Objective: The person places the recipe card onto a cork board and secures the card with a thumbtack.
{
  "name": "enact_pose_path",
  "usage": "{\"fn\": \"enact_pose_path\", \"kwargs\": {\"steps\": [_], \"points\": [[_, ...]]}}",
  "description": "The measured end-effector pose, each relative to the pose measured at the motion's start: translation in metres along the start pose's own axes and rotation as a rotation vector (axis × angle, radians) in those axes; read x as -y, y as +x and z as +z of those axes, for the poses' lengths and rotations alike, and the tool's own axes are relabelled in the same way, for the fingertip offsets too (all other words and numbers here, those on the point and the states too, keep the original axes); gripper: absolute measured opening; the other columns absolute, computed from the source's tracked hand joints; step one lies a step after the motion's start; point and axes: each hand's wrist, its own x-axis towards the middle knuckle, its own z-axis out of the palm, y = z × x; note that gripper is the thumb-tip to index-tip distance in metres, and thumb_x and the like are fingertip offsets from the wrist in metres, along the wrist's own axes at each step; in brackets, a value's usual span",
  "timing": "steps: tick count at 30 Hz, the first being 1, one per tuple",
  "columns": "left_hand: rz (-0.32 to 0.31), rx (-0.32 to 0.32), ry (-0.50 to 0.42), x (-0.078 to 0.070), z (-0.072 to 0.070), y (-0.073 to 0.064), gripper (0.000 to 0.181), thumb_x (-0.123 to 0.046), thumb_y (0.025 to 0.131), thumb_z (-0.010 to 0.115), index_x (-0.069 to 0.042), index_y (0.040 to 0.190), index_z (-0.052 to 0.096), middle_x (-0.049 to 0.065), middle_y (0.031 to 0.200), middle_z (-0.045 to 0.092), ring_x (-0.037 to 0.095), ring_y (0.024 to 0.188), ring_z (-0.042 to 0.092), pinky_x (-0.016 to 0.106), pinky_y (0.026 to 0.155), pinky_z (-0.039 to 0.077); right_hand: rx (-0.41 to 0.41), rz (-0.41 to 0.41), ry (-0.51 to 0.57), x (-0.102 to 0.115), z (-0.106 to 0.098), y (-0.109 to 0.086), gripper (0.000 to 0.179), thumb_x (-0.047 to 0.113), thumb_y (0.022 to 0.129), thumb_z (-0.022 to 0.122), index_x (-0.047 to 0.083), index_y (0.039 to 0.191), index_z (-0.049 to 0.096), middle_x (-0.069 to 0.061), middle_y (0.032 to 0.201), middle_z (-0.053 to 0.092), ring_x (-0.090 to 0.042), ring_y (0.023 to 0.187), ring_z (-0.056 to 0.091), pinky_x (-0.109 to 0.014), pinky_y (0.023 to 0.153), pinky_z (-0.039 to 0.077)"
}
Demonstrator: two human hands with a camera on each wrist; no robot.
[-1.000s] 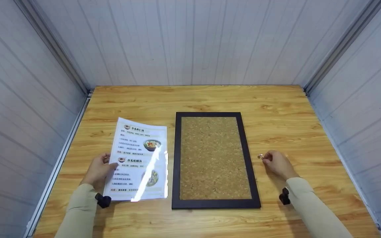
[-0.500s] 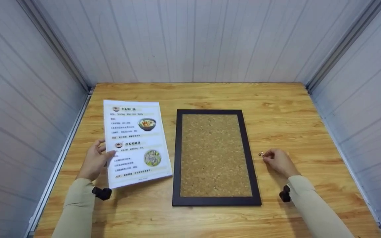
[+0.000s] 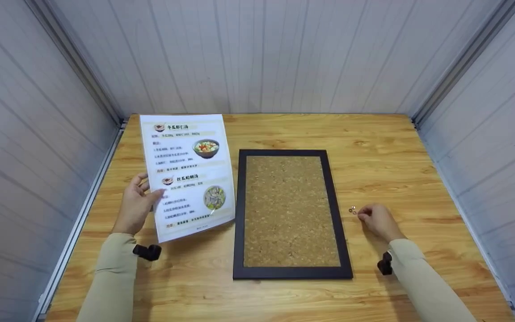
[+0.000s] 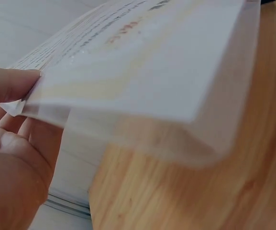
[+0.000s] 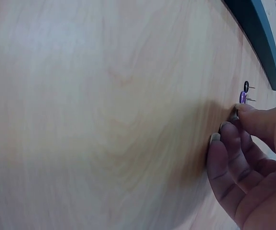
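Observation:
My left hand [image 3: 137, 201] pinches the left edge of a recipe sheet [image 3: 190, 170] between thumb and fingers, holding it raised and tilted over the table. The printed sheet has food pictures, and a clear plastic border [image 4: 171, 143] shows in the left wrist view. My right hand [image 3: 379, 222] touches the table with curled fingers, thumb and fingertips close together beside several small thumbtacks [image 3: 352, 209]. A black thumbtack [image 5: 246, 86] and a purple thumbtack [image 5: 243, 97] lie by the thumb, pins pointing sideways. Whether a tack is between the fingertips is hidden.
A cork board [image 3: 289, 210] with a dark frame [image 3: 293, 273] lies flat between the hands. The wooden table [image 3: 266, 299] is enclosed by pale panel walls [image 3: 257, 58] at the back and both sides.
The recipe sheet has risen and moved away from me with my left hand, its glare mostly gone. My right hand has stayed almost still beside the thumbtacks.

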Motion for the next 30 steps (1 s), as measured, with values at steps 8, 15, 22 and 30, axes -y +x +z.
{"fn": "enact_pose_path", "kwargs": {"steps": [8,15,22,30], "points": [[0.039,0.009,-0.038,-0.007,0.014,0.003,0.048,0.008,0.095,0.057,0.001,0.14,0.039,0.018,0.121,0.063,0.025,0.09,0.072,0.041,0.074,0.059,-0.024,-0.014,0.009,0.0,-0.001,-0.002,0.013,0.005,0.097,0.059,-0.002,0.097,0.07,-0.009,0.089,0.067,-0.023,0.081,0.06,-0.037,0.069,0.05],[0.066,-0.023,-0.126,-0.011,0.021,-0.001,0.049,0.008,0.095,0.057,-0.001,0.14,0.04,0.014,0.118,0.066,0.025,0.089,0.072,0.04,0.075,0.059,-0.034,-0.022,0.08,0.002,-0.005,-0.006,0.009,-0.001,0.092,0.061,-0.005,0.094,0.069,-0.011,0.085,0.067,-0.021,0.075,0.06,-0.03,0.062,0.051],[-0.001,0.002,-0.163,0.012,0.06,0.003,0.052,0.011,0.094,0.054,0.0,0.142,0.038,0.022,0.123,0.062,0.026,0.087,0.072,0.043,0.077,0.059,0.03,0.002,0.169,-0.001,-0.006,-0.015,0.013,0.001,0.097,0.058,-0.007,0.104,0.066,-0.013,0.09,0.067,-0.022,0.076,0.064,-0.032,0.062,0.053],[-0.038,0.078,-0.174,0.05,0.116,0.013,0.05,0.014,0.09,0.056,0.0,0.137,0.046,0.024,0.123,0.063,0.031,0.089,0.071,0.043,0.074,0.059,0.083,-0.007,0.207,-0.002,-0.004,-0.016,0.013,0.003,0.098,0.059,-0.007,0.105,0.063,-0.013,0.087,0.066,-0.02,0.073,0.063,-0.031,0.06,0.054]]}}
